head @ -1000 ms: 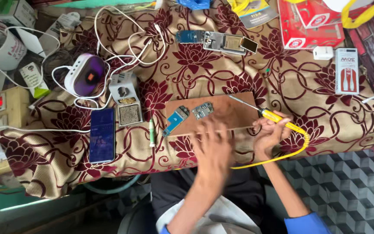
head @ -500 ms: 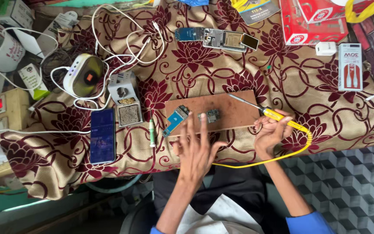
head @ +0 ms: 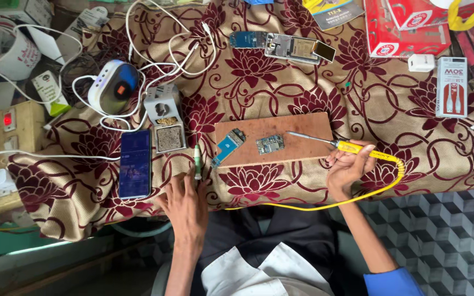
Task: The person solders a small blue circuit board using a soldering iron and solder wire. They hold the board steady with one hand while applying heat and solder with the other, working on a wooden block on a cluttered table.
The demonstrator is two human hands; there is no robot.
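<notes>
The right hand has its grip closed around the yellow handle of a soldering iron, right of centre in the frame. The iron's long axis runs almost level, its tip pointing left over the wooden board toward the small circuit board. The left hand, grip open and fingers spread, reaches a slim green-tipped pen tool on the worktop's patterned cloth, lower left of the board. This looks like the step of fetching a second tool; the next move calls for pinching it.
</notes>
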